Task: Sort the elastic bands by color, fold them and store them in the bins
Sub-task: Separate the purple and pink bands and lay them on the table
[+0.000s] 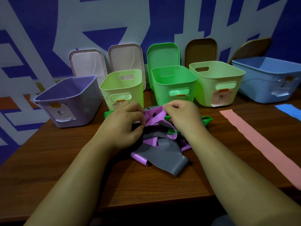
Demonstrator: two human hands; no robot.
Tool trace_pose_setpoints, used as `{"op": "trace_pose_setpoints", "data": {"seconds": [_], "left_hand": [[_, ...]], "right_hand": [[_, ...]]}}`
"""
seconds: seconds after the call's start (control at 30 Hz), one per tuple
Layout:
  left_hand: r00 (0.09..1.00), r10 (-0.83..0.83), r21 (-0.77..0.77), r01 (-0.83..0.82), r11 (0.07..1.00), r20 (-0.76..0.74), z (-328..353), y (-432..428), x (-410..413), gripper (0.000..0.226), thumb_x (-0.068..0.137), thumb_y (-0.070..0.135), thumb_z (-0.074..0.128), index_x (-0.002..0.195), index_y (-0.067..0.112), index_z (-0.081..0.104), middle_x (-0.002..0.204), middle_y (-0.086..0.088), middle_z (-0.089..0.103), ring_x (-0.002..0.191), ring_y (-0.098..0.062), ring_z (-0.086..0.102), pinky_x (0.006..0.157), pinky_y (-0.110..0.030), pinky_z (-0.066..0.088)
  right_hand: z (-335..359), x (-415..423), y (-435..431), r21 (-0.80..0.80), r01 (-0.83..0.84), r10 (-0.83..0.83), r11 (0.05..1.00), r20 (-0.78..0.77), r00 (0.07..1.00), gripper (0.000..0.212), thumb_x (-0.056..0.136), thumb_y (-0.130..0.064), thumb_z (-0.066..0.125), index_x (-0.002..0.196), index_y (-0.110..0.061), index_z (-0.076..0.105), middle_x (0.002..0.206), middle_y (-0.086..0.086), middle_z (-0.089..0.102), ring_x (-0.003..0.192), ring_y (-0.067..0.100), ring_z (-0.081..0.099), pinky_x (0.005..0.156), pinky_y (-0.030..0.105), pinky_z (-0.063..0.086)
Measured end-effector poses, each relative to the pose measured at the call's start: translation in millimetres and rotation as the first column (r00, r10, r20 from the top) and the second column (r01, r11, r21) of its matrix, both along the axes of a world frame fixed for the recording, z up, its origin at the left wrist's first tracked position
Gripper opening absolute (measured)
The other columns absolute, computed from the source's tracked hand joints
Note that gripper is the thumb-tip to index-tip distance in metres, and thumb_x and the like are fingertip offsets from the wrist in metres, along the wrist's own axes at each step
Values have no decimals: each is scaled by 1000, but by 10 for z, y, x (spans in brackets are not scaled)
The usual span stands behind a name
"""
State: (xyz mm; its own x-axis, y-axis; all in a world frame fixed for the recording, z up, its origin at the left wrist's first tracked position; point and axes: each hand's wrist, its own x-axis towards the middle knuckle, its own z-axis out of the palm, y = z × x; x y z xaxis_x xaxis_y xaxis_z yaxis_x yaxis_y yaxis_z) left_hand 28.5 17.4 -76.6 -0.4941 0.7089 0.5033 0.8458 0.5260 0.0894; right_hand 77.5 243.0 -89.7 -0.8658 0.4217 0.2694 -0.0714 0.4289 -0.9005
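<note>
A tangled pile of purple [155,117], grey [160,154] and green [206,119] elastic bands lies mid-table. My left hand [125,123] pinches the purple band at the pile's left side. My right hand [182,115] grips the same purple band at the top. A pink band [260,144] lies flat on the right, and a blue band [288,110] sits at the far right. Behind the pile stands a row of bins: purple [68,101], light green [122,88], green [172,84], pale yellow-green [216,82] and blue [267,79].
Several bin lids lean on the wall behind the bins: two clear pink [88,62], one green [162,54], two brown [201,49]. The brown wooden table [146,190] has its front edge close to me. The wall is blue and white.
</note>
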Motion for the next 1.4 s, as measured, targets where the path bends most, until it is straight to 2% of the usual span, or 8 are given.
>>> {"op": "trace_pose_setpoints", "data": {"seconds": [0.2,0.37,0.53,0.73,0.93,1.03,1.23,1.4], "left_hand": [[984,168,47,-166,985,-62,69,-62,6,19,79,38,56,81,21,65,98,5,57,92,-19,50,74,-41,49],[903,416,90,-408,909,-109,69,-172,-84,23,76,36,52,77,16,62,84,0,53,84,-28,51,65,-41,47],[727,675,15,-681,732,126,28,-367,-228,42,81,51,41,80,18,66,85,-4,51,85,-29,52,67,-39,45],[722,651,-64,-657,751,233,-30,-329,-216,41,76,58,46,78,18,54,88,-4,48,91,-34,53,72,-44,50],[924,340,176,-369,913,175,4,-59,-44,31,78,24,48,100,20,70,106,0,61,106,-27,54,90,-42,48],[952,175,86,-201,976,250,27,97,76,36,83,28,49,114,27,68,110,7,62,106,-16,57,90,-37,48],[904,278,-89,-263,961,326,-21,89,-3,34,94,26,63,125,38,69,116,12,71,97,-8,64,91,-33,55],[892,247,154,-324,934,378,24,66,7,24,95,20,71,110,36,80,103,16,75,92,0,67,87,-28,56]], "right_hand": [[27,6,83,-128,198,-220,972,-196,956,19,103,-25,63,88,-25,76,74,-4,70,66,19,65,59,37,54],[68,-19,159,-185,348,-388,919,-274,880,20,103,-28,55,88,-28,68,90,-2,70,81,28,70,72,51,62],[83,-5,277,-244,396,-452,885,-246,858,20,108,-26,50,94,-35,60,104,2,68,87,26,72,70,42,63],[-14,-34,107,-89,273,-285,958,-173,943,20,105,-24,54,92,-21,68,92,0,68,79,13,64,51,10,41],[9,-10,14,3,127,-124,992,-203,971,20,102,-28,60,85,-28,70,85,-9,69,76,8,61,61,28,46],[8,-8,-17,27,59,-51,998,-236,971,21,102,-28,62,84,-30,73,84,-13,69,78,3,61,64,23,43],[-12,-39,16,-47,47,-58,998,-258,964,14,100,-30,64,89,-26,73,86,-8,70,82,11,64,67,28,46],[-18,32,4,-68,24,-38,997,-218,975,29,100,-37,63,81,-15,70,68,-6,64,67,18,58,64,36,47]]}}
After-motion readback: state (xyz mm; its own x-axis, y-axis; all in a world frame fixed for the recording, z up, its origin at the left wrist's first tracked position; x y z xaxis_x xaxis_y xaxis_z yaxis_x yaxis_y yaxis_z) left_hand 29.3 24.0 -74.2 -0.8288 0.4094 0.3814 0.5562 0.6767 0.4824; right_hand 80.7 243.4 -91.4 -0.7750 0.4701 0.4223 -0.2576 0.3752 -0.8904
